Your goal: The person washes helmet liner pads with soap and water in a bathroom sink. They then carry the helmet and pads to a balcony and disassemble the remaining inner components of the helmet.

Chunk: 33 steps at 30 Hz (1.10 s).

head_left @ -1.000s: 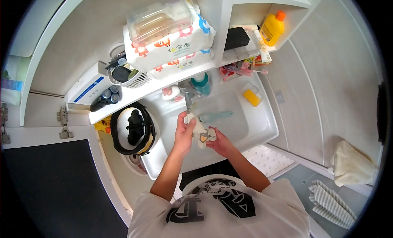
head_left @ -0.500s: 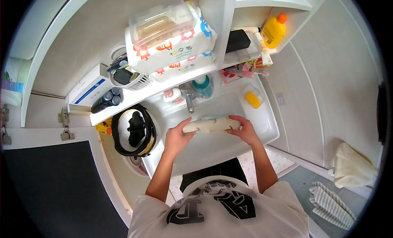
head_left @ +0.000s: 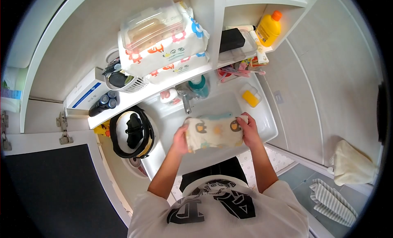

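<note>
A folded pale cloth (head_left: 215, 134) with printed round animal faces is stretched between my hands above the white sink (head_left: 163, 157). My left hand (head_left: 180, 139) grips its left end, and my right hand (head_left: 249, 130) pinches the upper right corner with the thumb on top. Behind the cloth, a light-blue object (head_left: 217, 115) lies in the basin, mostly covered, so its kind cannot be made out. The metal faucet (head_left: 186, 103) stands just beyond the cloth.
Along the sink's back are a teal bottle (head_left: 199, 87) and a white-pink bottle (head_left: 170, 97). A yellow soap in a clear dish (head_left: 250, 97) sits right. A black-rimmed bucket (head_left: 133, 131) stands left. The shelf above holds wipes packs (head_left: 163, 54) and a shaver (head_left: 104, 103).
The cloth has gone from a narrow roll seen edge-on to a wider, flatter spread with its print showing. Both hands still hold its ends; the camera view has shifted slightly.
</note>
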{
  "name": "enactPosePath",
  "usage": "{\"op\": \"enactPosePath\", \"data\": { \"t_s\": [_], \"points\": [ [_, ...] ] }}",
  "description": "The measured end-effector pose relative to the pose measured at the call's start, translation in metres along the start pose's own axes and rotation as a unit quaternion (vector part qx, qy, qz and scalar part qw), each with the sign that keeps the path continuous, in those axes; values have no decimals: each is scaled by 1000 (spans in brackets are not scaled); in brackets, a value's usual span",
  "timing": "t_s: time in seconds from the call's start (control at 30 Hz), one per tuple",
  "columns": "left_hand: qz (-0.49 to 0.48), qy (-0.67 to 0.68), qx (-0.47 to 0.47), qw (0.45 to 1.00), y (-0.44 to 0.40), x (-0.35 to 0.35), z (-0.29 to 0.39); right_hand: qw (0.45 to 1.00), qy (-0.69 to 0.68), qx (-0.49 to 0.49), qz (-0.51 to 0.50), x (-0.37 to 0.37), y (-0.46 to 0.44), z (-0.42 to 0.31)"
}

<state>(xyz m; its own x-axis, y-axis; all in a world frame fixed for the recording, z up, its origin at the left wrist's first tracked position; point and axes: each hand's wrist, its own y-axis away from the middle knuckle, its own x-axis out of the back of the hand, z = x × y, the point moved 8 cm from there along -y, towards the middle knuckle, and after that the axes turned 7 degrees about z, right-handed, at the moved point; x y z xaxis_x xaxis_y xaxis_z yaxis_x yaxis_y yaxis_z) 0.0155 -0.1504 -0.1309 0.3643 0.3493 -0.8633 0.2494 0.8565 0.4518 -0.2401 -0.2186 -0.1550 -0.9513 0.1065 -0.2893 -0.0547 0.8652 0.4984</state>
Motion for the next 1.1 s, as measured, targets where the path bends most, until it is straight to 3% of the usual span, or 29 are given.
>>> {"op": "enactPosePath", "data": {
  "t_s": [0.07,0.17,0.3,0.37,0.47,0.57,0.67,0.77,0.87,0.93,1.0,1.1],
  "points": [
    [47,-60,1,997,-12,13,-20,998,-22,2,63,2,-3,4],
    [84,-78,-27,993,-21,6,-41,980,178,49,69,-10,9,3],
    [37,-94,-49,994,-33,-18,-60,924,344,146,-86,-55,36,25],
    [81,-110,-36,990,-35,-13,-64,887,382,211,-151,-83,61,0],
    [114,-125,-4,986,-42,-7,-71,915,316,140,-206,-85,58,-5],
    [115,-156,-8,981,-48,-6,-79,904,301,187,-238,-81,51,-7],
    [131,-183,-18,974,-58,2,-81,946,204,83,-237,-79,45,0],
    [205,-151,-10,967,-63,16,-77,946,203,63,-243,-77,39,-19],
    [218,-123,-6,968,-66,30,-69,913,383,26,-137,-32,-4,-27],
    [191,-108,6,976,-65,31,-65,831,497,251,20,15,-43,-32],
    [154,-86,27,984,-65,26,-62,731,596,309,120,41,-69,-40],
    [153,-81,38,984,-61,27,-60,678,644,304,180,58,-94,-44]
  ]
}}
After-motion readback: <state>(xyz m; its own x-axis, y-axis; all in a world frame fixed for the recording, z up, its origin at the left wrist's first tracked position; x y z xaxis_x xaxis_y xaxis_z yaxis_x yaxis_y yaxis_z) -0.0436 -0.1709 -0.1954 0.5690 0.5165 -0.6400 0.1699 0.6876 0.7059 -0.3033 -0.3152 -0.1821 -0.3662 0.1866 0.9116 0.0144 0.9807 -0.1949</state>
